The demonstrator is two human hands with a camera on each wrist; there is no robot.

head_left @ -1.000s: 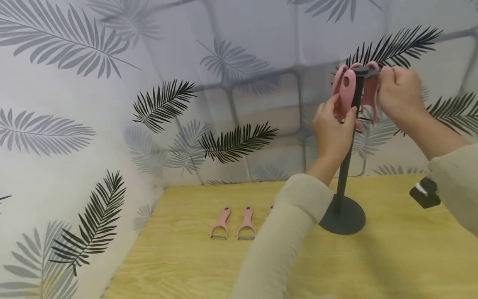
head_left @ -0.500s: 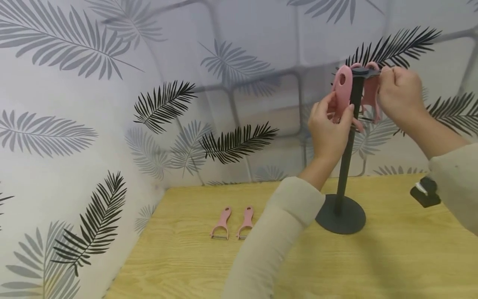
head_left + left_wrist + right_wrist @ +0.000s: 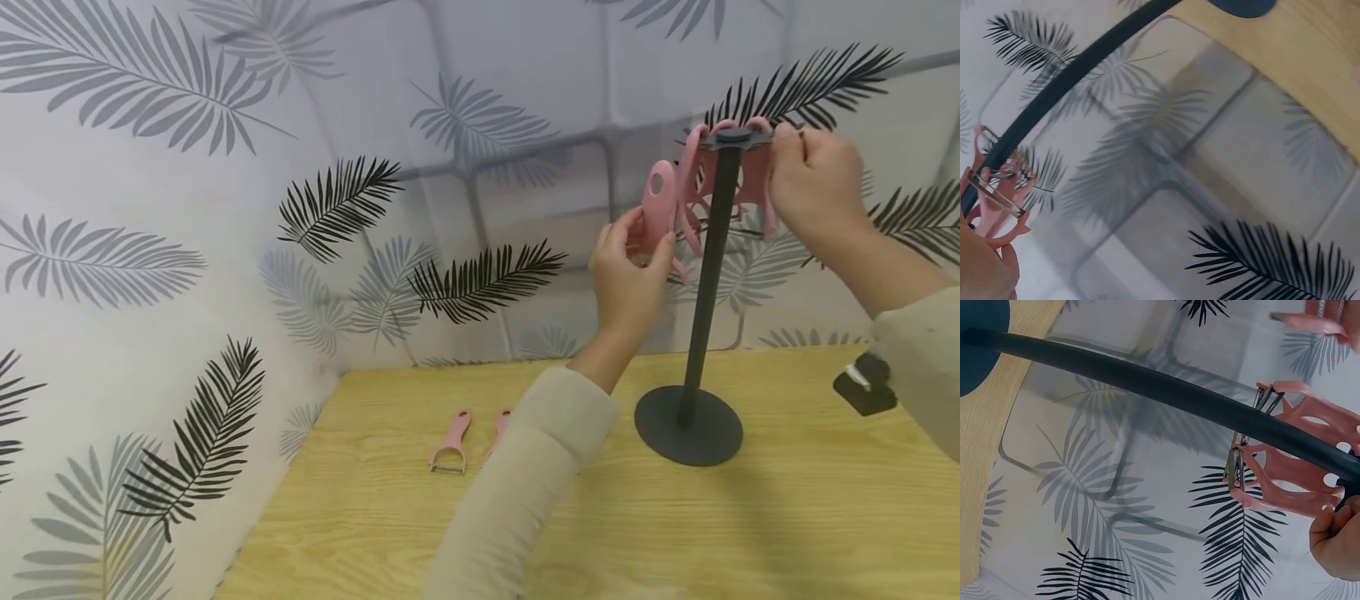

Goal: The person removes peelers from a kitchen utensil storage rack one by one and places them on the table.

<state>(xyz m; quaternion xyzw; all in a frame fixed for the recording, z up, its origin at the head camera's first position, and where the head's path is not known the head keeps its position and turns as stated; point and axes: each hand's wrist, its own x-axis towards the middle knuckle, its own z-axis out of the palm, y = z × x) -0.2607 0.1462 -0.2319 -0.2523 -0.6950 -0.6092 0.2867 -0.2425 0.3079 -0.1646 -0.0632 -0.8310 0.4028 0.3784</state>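
In the head view my left hand pinches a pink peeler by its handle, just left of a dark stand. The peeler is held handle up, its blade end partly hidden by the fingers; the left wrist view shows its metal blade. My right hand, fingers curled, grips the edge of the stand's hooked top. Several more pink peelers hang from that top, blades down. Exactly which hook the right fingers pinch is hidden.
Two pink peelers lie on the wooden table, one in full view, the other partly behind the left sleeve. The stand's round base rests on the table. A small black object sits at right, near the right sleeve.
My left hand has moved left and down, carrying the peeler from against the stand's top out to its left. The right hand keeps its grip. The left sleeve now covers more of the table peelers.
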